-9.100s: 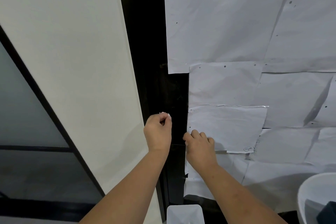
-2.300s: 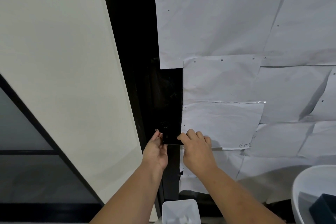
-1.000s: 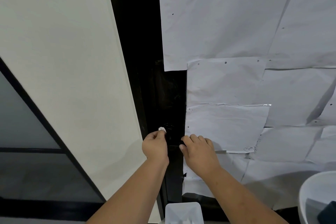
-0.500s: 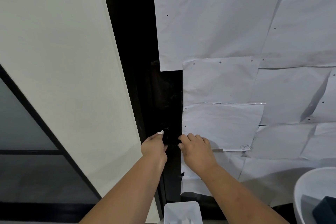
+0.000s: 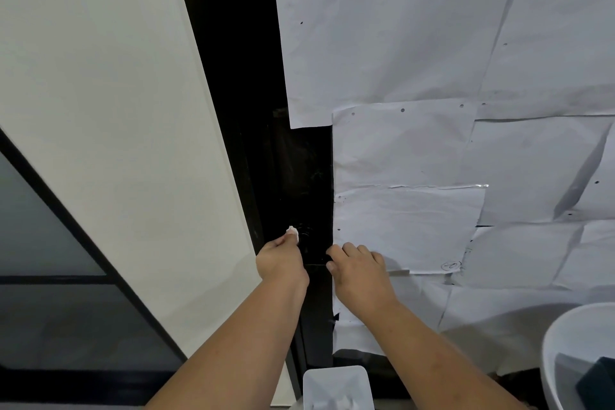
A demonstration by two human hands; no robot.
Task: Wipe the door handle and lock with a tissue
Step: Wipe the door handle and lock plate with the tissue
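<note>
A black door edge with a round lock [image 5: 307, 236] runs down the middle of the view. My left hand [image 5: 281, 260] pinches a small wad of white tissue [image 5: 293, 231] and presses it against the left side of the lock. My right hand [image 5: 357, 271] has its fingers curled round the dark handle part [image 5: 321, 260] just below and right of the lock. The handle is dark and mostly hidden by my fingers.
White paper sheets [image 5: 409, 226] are taped over the door to the right. A white wall panel [image 5: 116, 143] stands at the left. Below sits a small white bin [image 5: 336, 386] with tissue scraps, and a white basin [image 5: 559, 359] at the bottom right.
My left hand has shifted a little up with the tissue onto the lock. My right hand stays on the handle.
</note>
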